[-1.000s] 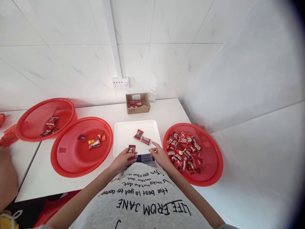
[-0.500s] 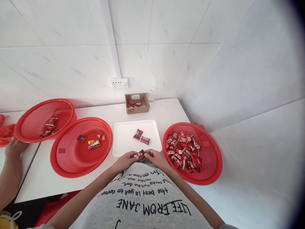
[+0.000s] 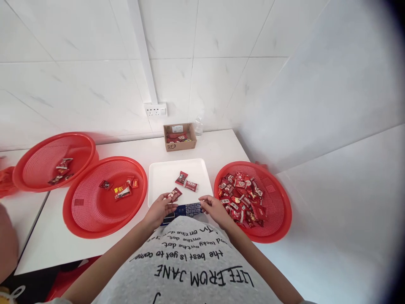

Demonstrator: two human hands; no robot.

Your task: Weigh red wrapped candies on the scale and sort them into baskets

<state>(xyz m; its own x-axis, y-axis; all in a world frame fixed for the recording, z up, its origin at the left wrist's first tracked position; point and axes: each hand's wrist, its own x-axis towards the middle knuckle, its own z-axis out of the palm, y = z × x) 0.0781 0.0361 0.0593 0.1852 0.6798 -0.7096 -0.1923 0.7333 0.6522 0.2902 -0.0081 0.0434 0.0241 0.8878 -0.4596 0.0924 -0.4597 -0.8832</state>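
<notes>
My left hand (image 3: 160, 208) pinches a small red wrapped snack (image 3: 175, 194) between thumb and fingers, over the front left of a white tray (image 3: 155, 169). Two more snack packets lie on the tray, a dark red one (image 3: 181, 177) and a red one with a dotted white border (image 3: 191, 185). My right hand (image 3: 214, 208) is at the tray's front right corner, its fingers a little apart and nothing visible in them. Below the tray's front edge shows a blue number keypad (image 3: 192, 208), like that of a weighing scale, partly covered by my shirt.
At right a red basket (image 3: 278, 202) holds many red snack packets. Two red baskets (image 3: 82, 215) (image 3: 31, 164) at left hold several packets each. A cardboard box (image 3: 180, 145) with packets and a clear plastic bottle (image 3: 198, 126) stand behind the tray. Another person's arm (image 3: 6, 240) shows at far left.
My hands have parted. The left carried the snack packet forward and left over the tray; the right let go of it and moved right. The keypad came into view, and the other person's arm drew back.
</notes>
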